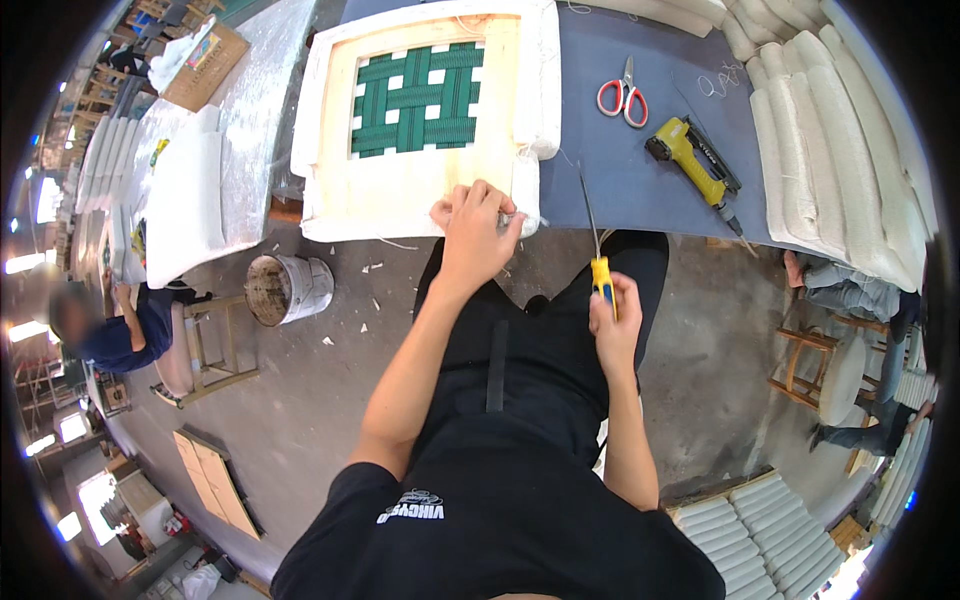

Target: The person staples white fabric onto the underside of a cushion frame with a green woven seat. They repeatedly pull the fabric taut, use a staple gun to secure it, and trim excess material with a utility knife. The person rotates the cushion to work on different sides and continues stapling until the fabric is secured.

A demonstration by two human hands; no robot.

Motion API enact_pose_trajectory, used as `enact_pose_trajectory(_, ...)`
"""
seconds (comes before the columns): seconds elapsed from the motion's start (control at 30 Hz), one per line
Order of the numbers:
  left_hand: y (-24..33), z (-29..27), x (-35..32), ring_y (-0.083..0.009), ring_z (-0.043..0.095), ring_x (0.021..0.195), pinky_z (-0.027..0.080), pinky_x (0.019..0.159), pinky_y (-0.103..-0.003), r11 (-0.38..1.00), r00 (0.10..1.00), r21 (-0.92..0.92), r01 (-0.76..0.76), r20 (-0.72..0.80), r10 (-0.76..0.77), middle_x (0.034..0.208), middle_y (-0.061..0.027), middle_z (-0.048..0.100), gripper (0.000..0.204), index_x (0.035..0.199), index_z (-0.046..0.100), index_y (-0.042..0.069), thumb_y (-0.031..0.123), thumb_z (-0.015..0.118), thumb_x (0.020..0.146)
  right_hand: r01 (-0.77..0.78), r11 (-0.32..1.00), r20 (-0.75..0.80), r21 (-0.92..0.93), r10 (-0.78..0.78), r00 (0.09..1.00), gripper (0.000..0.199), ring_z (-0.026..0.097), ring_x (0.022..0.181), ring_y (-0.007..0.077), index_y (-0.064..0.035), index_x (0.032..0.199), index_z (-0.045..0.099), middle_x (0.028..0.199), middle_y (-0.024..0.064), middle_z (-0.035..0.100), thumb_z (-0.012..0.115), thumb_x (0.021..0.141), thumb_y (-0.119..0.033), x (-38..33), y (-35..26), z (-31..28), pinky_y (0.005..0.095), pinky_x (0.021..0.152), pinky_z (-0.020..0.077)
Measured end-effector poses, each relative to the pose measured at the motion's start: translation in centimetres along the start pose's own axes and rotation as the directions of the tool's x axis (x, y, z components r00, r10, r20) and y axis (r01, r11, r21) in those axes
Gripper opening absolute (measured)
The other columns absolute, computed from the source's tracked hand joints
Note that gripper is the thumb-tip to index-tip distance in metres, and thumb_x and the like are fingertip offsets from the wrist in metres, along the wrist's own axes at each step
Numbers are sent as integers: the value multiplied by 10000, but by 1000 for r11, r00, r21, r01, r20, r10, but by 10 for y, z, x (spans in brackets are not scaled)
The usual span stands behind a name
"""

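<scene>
A chair seat (410,188) lies underside up at the table's near edge. It has a pale wooden frame, white fabric round its edges and green webbing (416,98) woven across the opening. My left hand (476,232) rests at the near right part of the seat, with fingers and thumb pinched on a bit of the white fabric (507,220). In my right hand (617,315) is a screwdriver (601,272) with a yellow and blue handle. Its long thin shaft points up and away, just right of the seat's corner, apart from it.
On the blue-grey tabletop (590,95) lie red-handled scissors (623,98) and a yellow-green staple gun (695,165). White padded pieces (815,130) are stacked at right. A dirty white bucket (308,285) stands on the floor. Another person (120,335) sits at far left.
</scene>
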State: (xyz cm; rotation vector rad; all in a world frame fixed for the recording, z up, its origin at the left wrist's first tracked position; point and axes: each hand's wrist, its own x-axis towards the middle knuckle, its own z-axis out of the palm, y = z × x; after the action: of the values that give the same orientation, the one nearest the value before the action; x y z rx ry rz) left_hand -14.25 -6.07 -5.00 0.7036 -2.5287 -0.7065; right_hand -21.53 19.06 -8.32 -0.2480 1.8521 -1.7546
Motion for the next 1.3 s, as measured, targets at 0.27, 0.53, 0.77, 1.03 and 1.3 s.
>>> enact_pose_trajectory(0.27,-29,-2,53,-268,594,1121,327,988,-528,995,995,-32,92,-47,-93,1121,-52,636,116,993,708,111,193,776,946,193,878,106,-438,-163,981,331,731,864,217,10,1230,670,928,139,738,801,977,-159,-47,-18,-27,339,806,554)
enact_pose_trajectory(0.53,-44,-12,53,-264,550,1373,317,1149,-549,992,996,124,-35,-75,45,1431,-65,605,339,1317,651,100,163,685,986,426,572,316,-701,-286,905,371,709,891,399,0,1314,666,1025,202,697,760,1008,-186,-24,-52,-35,444,795,561)
enact_pose_trajectory(0.77,-91,-17,69,-269,432,1542,243,1243,-599,922,989,367,-120,-41,145,1640,-26,512,437,1506,603,157,271,571,1085,491,413,419,-767,-257,871,520,685,747,342,-154,1510,626,939,125,656,757,1009,-196,-20,-83,-28,448,666,567)
enact_pose_trajectory(1.03,-93,-10,68,-291,349,1597,213,1255,-637,875,977,435,-212,127,173,1707,18,457,471,1568,572,196,369,464,1144,468,213,463,-858,-72,883,510,658,644,315,-173,1506,633,845,91,564,755,1014,-228,-18,-147,-8,444,598,559)
enact_pose_trajectory(1.3,-88,-5,74,-322,386,1572,268,1210,-677,871,962,409,-273,98,255,1653,-34,509,467,1511,612,159,399,485,1131,520,607,413,-601,-322,852,514,619,549,196,-102,1508,622,852,65,619,759,1027,-219,-11,-75,-18,372,547,531)
